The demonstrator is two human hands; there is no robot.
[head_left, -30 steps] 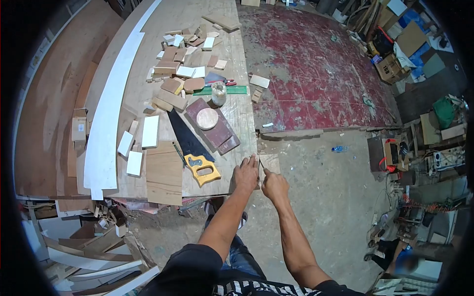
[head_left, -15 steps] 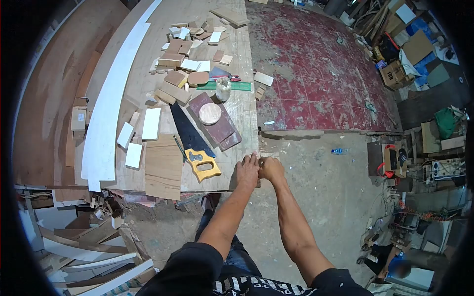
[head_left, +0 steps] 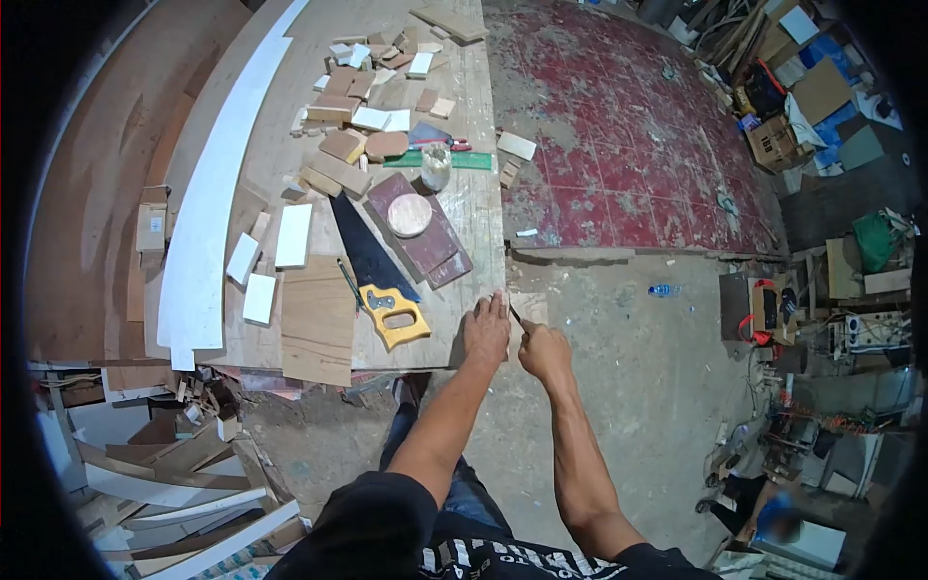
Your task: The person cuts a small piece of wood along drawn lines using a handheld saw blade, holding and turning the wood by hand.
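My left hand (head_left: 486, 332) lies flat at the table's right edge near the corner, fingers stretched forward. Whatever may be under its palm is hidden. Just off that edge, my right hand (head_left: 546, 352) is closed around a thin dark tool with a narrow tip (head_left: 515, 313). The tip points up and left, close beside the left fingertips; whether it is a file or a blade I cannot tell. Left of the hands rests a handsaw with a yellow handle (head_left: 394, 317). Beyond it lie a brown board (head_left: 440, 246) and a round wooden disc (head_left: 409, 216) on top.
Several wood offcuts (head_left: 338, 106) are heaped farther up the table, near a jar (head_left: 436, 166) and a green ruler (head_left: 472, 160). A long white curved board (head_left: 208, 208) runs along the left. To the right is a red tiled floor section (head_left: 619, 126).
My right hand has drawn slightly right and toward me, away from the left hand, so the dark tool now shows. My left hand stays at the table edge.
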